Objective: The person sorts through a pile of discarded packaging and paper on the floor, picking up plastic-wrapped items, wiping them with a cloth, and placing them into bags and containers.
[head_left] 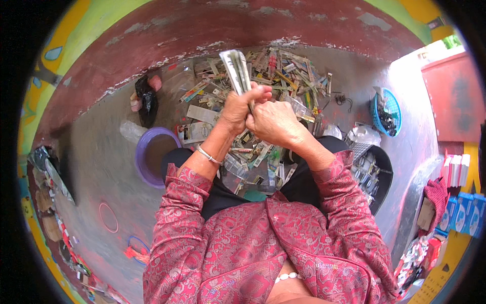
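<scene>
Both hands meet in front of me, above the heap on the floor. My left hand (238, 109) is wrapped round the lower part of a long, narrow, pale packet (234, 71) with dark print and a shiny, see-through look. The packet's upper end stands up and away from me. My right hand (277, 120) is closed against the packet's lower end, its fingers curled beside the left hand. What the right fingertips pinch is partly hidden. Beneath lies a heap of similar narrow packets and cards (283, 76), spread between my knees and toward the wall.
A purple basin (143, 175) stands left of my knee, a clear plastic bag (132, 131) beside it and a black bag (148, 109) beyond. On the right are a dark tray of packets (385, 175) and a blue basket (374, 111). Blue boxes (460, 215) sit far right.
</scene>
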The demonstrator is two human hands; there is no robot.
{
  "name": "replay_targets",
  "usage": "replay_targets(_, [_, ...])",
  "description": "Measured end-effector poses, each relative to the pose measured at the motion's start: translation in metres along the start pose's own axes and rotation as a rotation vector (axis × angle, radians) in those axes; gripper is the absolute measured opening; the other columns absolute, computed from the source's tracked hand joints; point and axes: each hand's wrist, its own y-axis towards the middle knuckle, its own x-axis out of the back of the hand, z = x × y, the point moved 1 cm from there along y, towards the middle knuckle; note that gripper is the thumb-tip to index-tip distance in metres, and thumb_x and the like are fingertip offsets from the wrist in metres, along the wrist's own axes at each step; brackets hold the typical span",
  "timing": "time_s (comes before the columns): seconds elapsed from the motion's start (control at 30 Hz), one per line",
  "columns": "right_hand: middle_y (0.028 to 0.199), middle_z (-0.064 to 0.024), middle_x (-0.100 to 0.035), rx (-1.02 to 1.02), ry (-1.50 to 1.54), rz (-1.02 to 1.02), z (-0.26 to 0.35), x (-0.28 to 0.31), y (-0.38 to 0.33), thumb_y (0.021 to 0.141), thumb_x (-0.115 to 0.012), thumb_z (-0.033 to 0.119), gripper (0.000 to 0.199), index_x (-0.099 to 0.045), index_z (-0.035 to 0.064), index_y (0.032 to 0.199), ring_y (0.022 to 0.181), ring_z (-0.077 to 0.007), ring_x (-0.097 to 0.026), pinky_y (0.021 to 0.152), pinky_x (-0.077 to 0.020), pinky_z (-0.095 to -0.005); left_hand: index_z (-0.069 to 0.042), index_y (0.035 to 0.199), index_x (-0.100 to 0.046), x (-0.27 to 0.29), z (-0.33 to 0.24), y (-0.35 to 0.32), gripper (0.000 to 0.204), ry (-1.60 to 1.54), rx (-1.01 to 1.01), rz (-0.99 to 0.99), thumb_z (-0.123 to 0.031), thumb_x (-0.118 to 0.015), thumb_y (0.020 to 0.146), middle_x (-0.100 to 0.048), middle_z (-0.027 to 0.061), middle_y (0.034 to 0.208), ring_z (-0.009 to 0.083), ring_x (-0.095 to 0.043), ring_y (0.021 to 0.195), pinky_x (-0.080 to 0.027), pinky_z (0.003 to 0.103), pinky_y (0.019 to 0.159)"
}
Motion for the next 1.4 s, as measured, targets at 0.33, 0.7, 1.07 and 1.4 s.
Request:
replay_targets(0.33, [0.068,-0.0108,-0.062,-0.162,0.821,-0.452,-0.068,0.043,0.007,0.077,-0.059,0.035,0.035,-0.062,-0.0001,0.078,0.061,-0.0157,-0.059,0.058,-0.047,-0.0302,0.003,0.109,-0.048,0.006,-0.004,0.005,0.027,-0.506,0.166,0.26,-0.014,-0.043,0.089,-0.047,0.0208,0.121,0.0297,-0.05,0.107,-0.038,0.041,0.096])
replay_targets(0.7, [0.074,-0.0104,-0.061,0.155,0.679,-0.996,-0.037,0.05,0.008,0.077,-0.058,0.012,0.009,-0.058,0.005,0.082,0.065,-0.0191,-0.061,0.058,-0.0473,-0.0295,0.002,0.114,-0.044,-0.01,-0.006,-0.012,0.036,-0.085,0.268,0.28,-0.012,-0.056,0.084,-0.055,0.0176,0.108,0.0275,-0.056,0.1,-0.051,0.035,0.082])
replay_targets(1.07, [0.071,-0.0115,-0.063,-0.392,0.624,-1.195,-0.154,0.042,0.049,0.079,-0.059,0.024,0.024,-0.062,0.0005,0.078,0.062,-0.0223,-0.061,0.06,-0.0478,-0.0349,0.007,0.116,-0.041,-0.004,-0.002,-0.008,0.04,-0.176,0.225,0.428,-0.015,-0.052,0.085,-0.051,0.0243,0.114,0.0276,-0.057,0.099,-0.05,0.035,0.083])
replay_targets(1.4, [0.064,-0.0108,-0.06,-0.164,0.642,0.294,-0.031,-0.003,0.019,0.067,-0.062,0.059,0.062,-0.066,0.0006,0.087,0.061,-0.0185,-0.056,0.06,-0.044,-0.0312,-0.002,0.107,-0.05,0.024,0.001,0.007,0.025,-0.298,-0.007,0.032,-0.02,-0.048,0.089,-0.051,0.0093,0.11,0.0199,-0.046,0.109,-0.044,0.035,0.084])
